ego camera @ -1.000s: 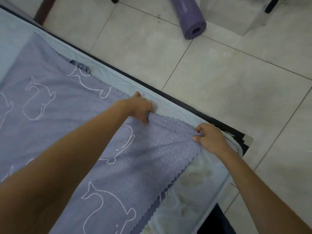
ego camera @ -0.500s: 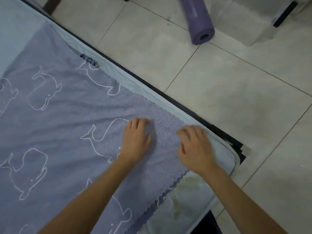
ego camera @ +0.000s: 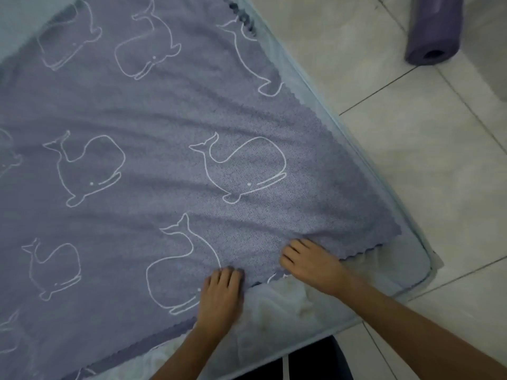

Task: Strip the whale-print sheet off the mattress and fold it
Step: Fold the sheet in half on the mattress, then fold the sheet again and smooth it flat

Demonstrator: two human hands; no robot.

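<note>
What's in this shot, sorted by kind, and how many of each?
Hands: 2 (left hand, right hand)
Whale-print sheet: 1
Mattress: 1
Purple rolled mat: 1
Total: 5

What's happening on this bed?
A person is working on a whale-print sheet spread over a mattress. The left hand and right hand both rest on the sheet at its near scalloped edge, by the mattress corner, fingers bent onto the cloth. Whether they pinch it is unclear. The sheet lies mostly flat, lightly wrinkled, not yet folded. A purple roll lies on the floor.
</note>
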